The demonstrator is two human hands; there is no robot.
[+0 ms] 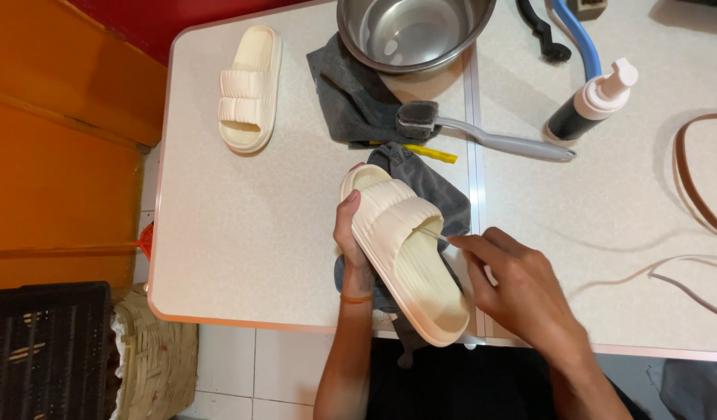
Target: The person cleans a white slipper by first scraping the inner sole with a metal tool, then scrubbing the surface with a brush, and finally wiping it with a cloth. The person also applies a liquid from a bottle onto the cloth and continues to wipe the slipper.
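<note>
A cream ribbed slide [401,253] tilts on edge above a grey cloth [436,190] at the counter's [234,249] near edge, toe away, its strap opening facing right.

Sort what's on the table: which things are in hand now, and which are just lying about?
In hand:
left hand holding cream slide sandal
right hand pinching a thin stick
grey cloth beneath

Lying about:
second sandal
steel bowl
grey brush
pump bottle
yellow pencil

Speckled white table [218,233], orange wall [55,155], tiled floor [249,373].
</note>
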